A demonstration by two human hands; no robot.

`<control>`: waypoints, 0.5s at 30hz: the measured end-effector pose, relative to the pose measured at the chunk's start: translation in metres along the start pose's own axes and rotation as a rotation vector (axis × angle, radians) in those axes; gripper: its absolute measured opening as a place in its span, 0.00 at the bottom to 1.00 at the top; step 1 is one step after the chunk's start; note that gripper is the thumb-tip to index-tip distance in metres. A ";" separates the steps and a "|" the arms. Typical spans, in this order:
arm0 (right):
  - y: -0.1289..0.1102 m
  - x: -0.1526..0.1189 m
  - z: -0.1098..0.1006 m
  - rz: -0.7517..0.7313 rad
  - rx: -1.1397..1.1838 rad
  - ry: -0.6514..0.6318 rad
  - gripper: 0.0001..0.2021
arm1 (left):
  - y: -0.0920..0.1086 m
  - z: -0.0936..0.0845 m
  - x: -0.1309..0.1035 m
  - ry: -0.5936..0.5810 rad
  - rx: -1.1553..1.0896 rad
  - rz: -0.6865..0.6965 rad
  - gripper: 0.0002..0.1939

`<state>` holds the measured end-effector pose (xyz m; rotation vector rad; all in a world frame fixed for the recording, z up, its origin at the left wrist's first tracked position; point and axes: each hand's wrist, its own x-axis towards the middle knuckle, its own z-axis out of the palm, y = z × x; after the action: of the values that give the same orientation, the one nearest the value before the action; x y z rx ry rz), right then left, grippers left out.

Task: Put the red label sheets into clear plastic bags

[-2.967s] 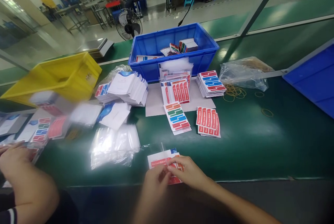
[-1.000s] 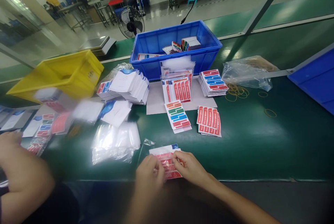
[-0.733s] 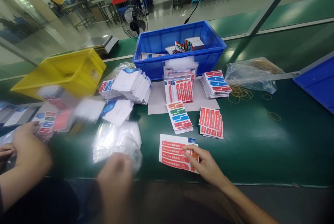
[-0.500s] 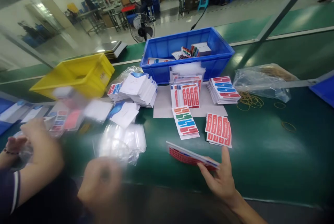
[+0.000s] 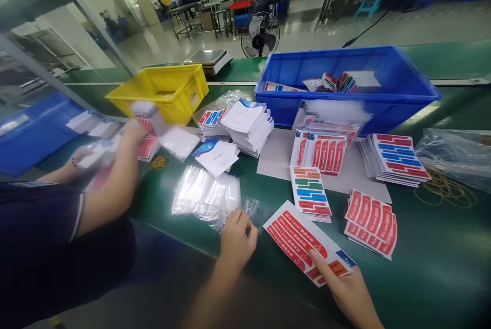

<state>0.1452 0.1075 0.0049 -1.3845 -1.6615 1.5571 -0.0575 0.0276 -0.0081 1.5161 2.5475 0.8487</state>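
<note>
Floor: shiny pale floor [image 5: 314,32], with light on it.
Fan: black round fan [image 5: 260,41] on the floor.
Far back: metal work tables [image 5: 192,12] and a light blue plastic stool [image 5: 369,0].

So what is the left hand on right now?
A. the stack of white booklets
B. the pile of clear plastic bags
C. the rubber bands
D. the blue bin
B: the left hand pinches at the near edge of the pile of clear plastic bags on the green belt, while the right hand presses on the red label sheet.
</note>
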 end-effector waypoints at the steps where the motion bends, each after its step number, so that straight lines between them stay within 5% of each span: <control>1: -0.002 -0.001 0.001 0.025 0.023 0.006 0.19 | 0.002 0.002 -0.001 0.003 -0.035 0.004 0.10; 9: 0.009 -0.002 0.013 0.164 0.108 -0.270 0.25 | 0.019 0.024 -0.008 -0.003 -0.095 0.076 0.10; 15: 0.009 -0.004 0.011 0.228 0.140 -0.226 0.26 | 0.022 0.033 -0.014 0.016 -0.098 0.171 0.08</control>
<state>0.1406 0.0978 -0.0048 -1.4069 -1.5249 1.9839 -0.0217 0.0384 -0.0287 1.7210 2.3743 0.9932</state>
